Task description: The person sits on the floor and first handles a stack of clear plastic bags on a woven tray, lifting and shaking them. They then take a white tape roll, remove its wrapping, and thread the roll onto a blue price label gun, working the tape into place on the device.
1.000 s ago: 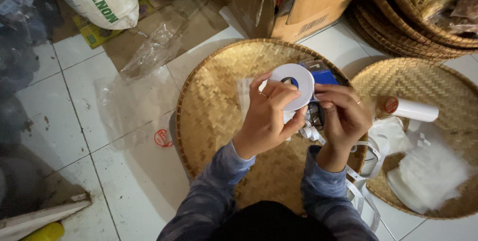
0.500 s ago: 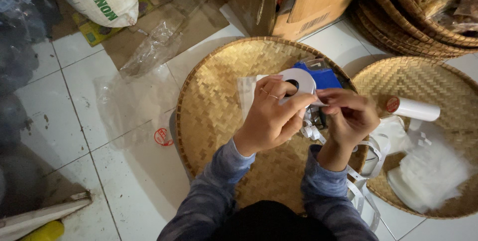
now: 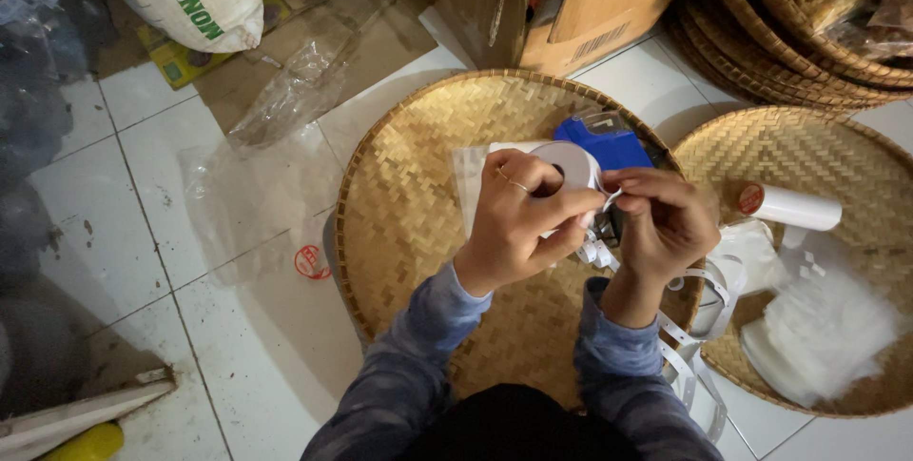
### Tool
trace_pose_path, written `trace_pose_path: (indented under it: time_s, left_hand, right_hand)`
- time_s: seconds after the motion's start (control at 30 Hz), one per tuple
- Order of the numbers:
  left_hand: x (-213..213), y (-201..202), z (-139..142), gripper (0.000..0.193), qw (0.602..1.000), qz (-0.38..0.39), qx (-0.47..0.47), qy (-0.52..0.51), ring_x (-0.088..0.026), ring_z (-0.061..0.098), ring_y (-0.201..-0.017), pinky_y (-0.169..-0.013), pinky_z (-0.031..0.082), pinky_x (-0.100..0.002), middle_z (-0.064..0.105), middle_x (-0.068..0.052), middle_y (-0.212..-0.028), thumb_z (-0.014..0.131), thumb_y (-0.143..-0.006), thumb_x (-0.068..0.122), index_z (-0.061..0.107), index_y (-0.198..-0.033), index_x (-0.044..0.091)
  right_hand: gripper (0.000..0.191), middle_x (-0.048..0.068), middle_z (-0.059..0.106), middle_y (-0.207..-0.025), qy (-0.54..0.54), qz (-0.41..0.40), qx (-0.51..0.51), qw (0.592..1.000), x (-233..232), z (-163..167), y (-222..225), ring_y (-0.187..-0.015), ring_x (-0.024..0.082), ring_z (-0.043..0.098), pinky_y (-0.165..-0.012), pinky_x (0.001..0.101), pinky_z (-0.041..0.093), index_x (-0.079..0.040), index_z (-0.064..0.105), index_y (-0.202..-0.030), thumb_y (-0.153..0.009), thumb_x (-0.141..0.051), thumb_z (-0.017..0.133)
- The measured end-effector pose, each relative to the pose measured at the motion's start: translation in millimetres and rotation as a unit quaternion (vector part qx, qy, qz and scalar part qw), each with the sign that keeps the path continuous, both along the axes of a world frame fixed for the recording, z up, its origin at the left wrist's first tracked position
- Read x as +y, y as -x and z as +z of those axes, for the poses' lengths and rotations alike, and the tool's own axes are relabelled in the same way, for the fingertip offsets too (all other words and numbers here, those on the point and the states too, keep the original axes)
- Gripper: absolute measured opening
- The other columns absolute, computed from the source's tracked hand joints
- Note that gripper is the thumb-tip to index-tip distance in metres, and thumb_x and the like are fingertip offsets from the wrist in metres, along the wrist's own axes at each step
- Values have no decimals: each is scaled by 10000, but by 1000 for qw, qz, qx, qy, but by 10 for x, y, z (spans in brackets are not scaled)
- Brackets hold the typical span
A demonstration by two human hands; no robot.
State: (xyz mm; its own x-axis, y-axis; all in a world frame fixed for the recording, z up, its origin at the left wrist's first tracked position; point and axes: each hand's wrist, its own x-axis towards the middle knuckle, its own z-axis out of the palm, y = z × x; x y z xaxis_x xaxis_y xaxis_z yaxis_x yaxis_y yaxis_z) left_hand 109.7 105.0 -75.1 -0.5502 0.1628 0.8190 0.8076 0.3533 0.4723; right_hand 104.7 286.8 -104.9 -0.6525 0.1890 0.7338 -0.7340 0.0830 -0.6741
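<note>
Head view looks straight down on your two hands, held together above the middle of a large round woven bamboo tray [image 3: 418, 195] on the white tiled floor [image 3: 143, 185]. Your left hand [image 3: 518, 223] is curled around a white roll of paper label tape [image 3: 569, 168], thumb on its near face and fingers wrapped over its rim, with one finger at the core hole. Your right hand [image 3: 661, 223] sits just at 3 o'clock of the roll, thumb and forefinger pinched together on the loose white end that comes off it.

That roll should feel light and fairly stiff as a whole, but the strip itself looks thin, limp and easy to tear or crease, so it is best held by the rim and core, with the free end taken close to where it leaves the roll. Both wrists are bent inward, forearms in blue-grey sleeves coming up from 6 o'clock.

Behind the roll, at 12 o'clock, lies a blue plastic dispenser with a clear cover [image 3: 604, 142]. Spent white backing strip [image 3: 699, 328] trails down at 5 o'clock. A second woven tray [image 3: 837, 166] at 3 o'clock carries a white cylinder with a red end [image 3: 789, 206] and a heap of white plastic bags [image 3: 823, 333]. Clear plastic sheeting [image 3: 247, 185] lies at 9 o'clock.
</note>
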Motion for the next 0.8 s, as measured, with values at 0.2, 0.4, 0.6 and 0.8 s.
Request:
trace_pose_path:
  time_s: [0.2,0.4,0.6,0.8]
  left_hand:
    - [-8,5,17,321,1000,-5,-12,-21,-227,580,-1039,-1031,416,-451,570,-16,-1049,707,-974,155,627,-1284,157]
    - [-38,10,62,373,999,-6,-35,4,-218,572,-1015,-1019,413,-404,551,-34,-1076,685,-993,130,643,-1353,217]
    - [-10,8,68,324,999,14,-51,7,-233,557,-1026,-971,404,-408,534,-49,-1085,686,-1004,127,649,-1320,190]
    - [12,15,48,271,998,40,-34,19,-259,553,-1052,-1007,392,-466,518,-55,-1058,713,-959,122,656,-1221,165]
  right_hand:
    - [171,218,722,-1005,-26,15,3,1000,36,-12,-24,-915,239,737,-796,292,609,89,668,-1019,-983,-27,789]
    - [102,241,719,-1051,-42,11,-11,999,66,-5,-21,-812,187,701,-722,254,580,98,657,-1001,-974,83,753]
    - [180,215,697,-1119,-18,36,-56,998,51,-23,-48,-900,185,718,-788,264,608,98,613,-1154,-1004,114,712]
    - [170,180,714,-1076,-137,-26,-38,989,23,120,-57,-903,204,707,-777,271,580,70,659,-1092,-959,113,757]
